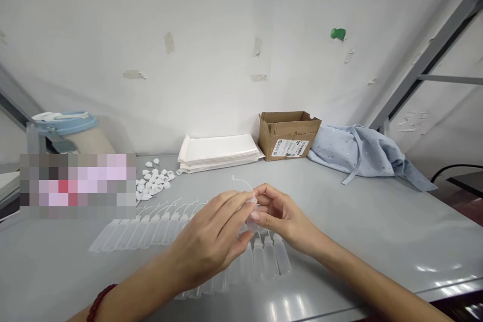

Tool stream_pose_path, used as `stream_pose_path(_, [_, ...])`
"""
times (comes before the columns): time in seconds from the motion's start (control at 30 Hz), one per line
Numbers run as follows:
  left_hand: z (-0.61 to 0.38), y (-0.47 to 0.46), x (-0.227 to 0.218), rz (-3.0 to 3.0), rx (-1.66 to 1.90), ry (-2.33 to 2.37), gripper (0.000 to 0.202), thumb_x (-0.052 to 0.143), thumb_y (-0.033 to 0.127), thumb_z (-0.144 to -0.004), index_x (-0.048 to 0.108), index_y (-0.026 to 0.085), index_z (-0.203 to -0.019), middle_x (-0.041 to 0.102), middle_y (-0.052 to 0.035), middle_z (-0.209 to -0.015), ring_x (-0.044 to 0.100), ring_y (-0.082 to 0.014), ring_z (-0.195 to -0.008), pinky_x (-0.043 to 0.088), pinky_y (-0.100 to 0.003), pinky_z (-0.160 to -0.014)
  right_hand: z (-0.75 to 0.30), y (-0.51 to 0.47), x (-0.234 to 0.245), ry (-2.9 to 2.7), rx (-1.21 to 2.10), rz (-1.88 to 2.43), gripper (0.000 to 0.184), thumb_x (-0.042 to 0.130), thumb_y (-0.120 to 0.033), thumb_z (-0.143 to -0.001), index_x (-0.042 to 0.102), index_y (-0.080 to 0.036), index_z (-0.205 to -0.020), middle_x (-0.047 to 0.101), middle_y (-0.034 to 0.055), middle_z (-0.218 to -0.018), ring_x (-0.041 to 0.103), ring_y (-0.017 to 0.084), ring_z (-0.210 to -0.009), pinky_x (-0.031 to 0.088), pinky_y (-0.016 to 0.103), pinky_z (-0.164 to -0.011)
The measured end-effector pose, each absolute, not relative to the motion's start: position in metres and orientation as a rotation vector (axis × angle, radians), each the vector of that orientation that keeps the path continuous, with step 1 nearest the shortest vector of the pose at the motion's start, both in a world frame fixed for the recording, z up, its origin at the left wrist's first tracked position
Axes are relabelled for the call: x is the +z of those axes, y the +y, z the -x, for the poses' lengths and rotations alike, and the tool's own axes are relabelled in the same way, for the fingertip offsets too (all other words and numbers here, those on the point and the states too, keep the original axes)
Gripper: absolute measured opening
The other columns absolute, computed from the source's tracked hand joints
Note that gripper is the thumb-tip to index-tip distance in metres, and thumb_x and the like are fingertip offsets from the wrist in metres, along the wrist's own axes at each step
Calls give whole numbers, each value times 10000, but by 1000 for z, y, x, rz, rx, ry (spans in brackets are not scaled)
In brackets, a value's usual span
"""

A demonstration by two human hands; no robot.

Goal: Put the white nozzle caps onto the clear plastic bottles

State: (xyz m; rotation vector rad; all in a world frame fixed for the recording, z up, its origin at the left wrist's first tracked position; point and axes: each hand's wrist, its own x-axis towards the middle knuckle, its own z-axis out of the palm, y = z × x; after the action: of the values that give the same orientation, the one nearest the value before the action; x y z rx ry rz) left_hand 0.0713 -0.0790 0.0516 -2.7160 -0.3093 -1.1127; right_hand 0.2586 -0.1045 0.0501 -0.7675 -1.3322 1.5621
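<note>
Both hands meet over the table around one small translucent plastic bottle (pixel 251 224), which has a thin white curved tube rising from its top. My left hand (pixel 211 234) closes around it from the left, its fingers covering much of the neck. From the right, my right hand (pixel 283 215) pinches the bottle near the top with thumb and fingers. Below and to the left lie similar bottles in a back row (pixel 151 230), most with thin tubes pointing away. A front row of bottles (pixel 264 259) is partly hidden under my left hand and forearm.
A pile of small white caps (pixel 154 179) lies behind the back row. White padded envelopes (pixel 221 151) are stacked by the wall, beside an open cardboard box (pixel 289 136) and a light blue cloth (pixel 358 153). A blue-lidded container (pixel 81 131) stands at left.
</note>
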Motion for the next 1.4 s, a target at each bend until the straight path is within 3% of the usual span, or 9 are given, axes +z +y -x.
stream_pose_path(0.13, [-61, -71, 63, 2867, -1204, -500, 330, 614, 178, -850, 543, 77, -1156, 614, -151, -1126, 543, -242, -1093, 488, -385, -919, -263, -101, 49, -1365, 1553, 794, 190, 660, -300, -840, 535, -176, -912, 680, 30, -848, 678, 148, -743, 514, 313, -733])
stream_pose_path(0.23, [-30, -40, 71, 2804, -1227, -984, 175, 499, 225, -907, 604, 139, -1017, 659, -89, -987, 599, -210, -960, 498, -356, -853, -269, -94, 49, -1360, 1479, 863, 174, 646, -315, -849, 561, -171, -900, 685, 47, -841, 677, 166, -753, 507, 301, -677])
stream_pose_path(0.3, [-3, -12, 70, 2727, -978, -1442, 208, 480, 286, -893, 627, 154, -958, 666, -82, -930, 605, -238, -904, 494, -380, -819, -273, -89, 48, -1342, 1413, 899, 174, 643, -326, -848, 571, -178, -904, 683, 55, -854, 670, 175, -764, 499, 284, -622])
stream_pose_path(0.37, [22, 12, 62, 2604, -636, -1652, 260, 488, 306, -852, 622, 150, -1012, 646, -119, -1014, 556, -302, -1011, 454, -440, -869, -276, -84, 47, -1324, 1355, 936, 185, 649, -343, -840, 579, -183, -901, 680, 59, -861, 661, 178, -752, 500, 282, -594])
stream_pose_path(0.47, [45, 28, 44, 2576, -537, -1700, 316, 502, 266, -805, 621, 113, -1055, 626, -168, -1034, 511, -353, -1054, 433, -465, -873, -280, -77, 45, -1311, 1298, 1007, 197, 648, -363, -836, 596, -187, -906, 673, 61, -876, 647, 174, -742, 508, 286, -593])
stream_pose_path(0.67, [44, 21, 20, 2715, -464, -1714, 206, 454, 166, -794, 634, 151, -894, 652, -116, -894, 580, -280, -919, 452, -350, -778, -280, -70, 43, -1357, 1303, 1067, 167, 649, -356, -835, 615, -204, -897, 679, 47, -863, 641, 172, -736, 509, 282, -588])
stream_pose_path(0.87, [46, 23, 26, 2780, -445, -1769, 177, 469, 145, -772, 636, 154, -829, 668, -119, -900, 603, -275, -897, 435, -322, -732, -273, -70, 48, -1497, 1252, 1089, 181, 639, -353, -843, 614, -195, -927, 680, 67, -856, 641, 185, -715, 522, 314, -583])
stream_pose_path(1.13, [50, 22, 32, 2804, -493, -1843, 135, 515, 183, -760, 646, 152, -763, 667, -92, -759, 612, -246, -753, 410, -307, -646, -246, -56, 66, -1553, 1038, 1087, 197, 652, -362, -831, 598, -197, -922, 680, 59, -845, 641, 178, -714, 526, 314, -591])
stream_pose_path(1.4, [34, 7, 42, 2890, -792, -1967, 117, 559, 192, -762, 664, 143, -776, 692, -88, -794, 650, -235, -810, 478, -326, -711, -245, -60, 42, -1530, 966, 1237, 297, 659, -443, -802, 584, -195, -947, 689, 66, -842, 656, 193, -727, 539, 324, -603])
